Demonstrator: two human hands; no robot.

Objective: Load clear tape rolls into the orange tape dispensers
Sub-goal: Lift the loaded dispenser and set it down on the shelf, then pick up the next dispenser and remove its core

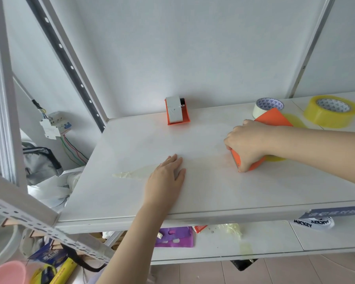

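a white shelf board (pixel 131 144) carries everything. at its back edge, against the wall, a loaded orange dispenser (pixel 177 111) stands alone, a pale roll filling it. at the far right sit two loose rolls: a whitish tape roll (pixel 263 108) and, beside it, a larger yellowish clear tape roll (pixel 331 111), both lying flat with cores facing up. nothing lies between the hands and these rolls except the second orange dispenser (pixel 273 119) itself, whose raised flap overlaps the front of the whitish roll.

the right hand (pixel 247 143) is clamped around that dispenser, fingers wrapped over its front end and pressing it onto the board; a sliver of yellowish tape shows at its underside near the wrist. the left hand (pixel 165 177) lies flat and spread, palm down, holding nothing, over the end of a crumpled tape strip (pixel 131 174) stuck to the board.

a lower shelf (pixel 275 240) holds a purple sheet (pixel 175 236) and scraps.
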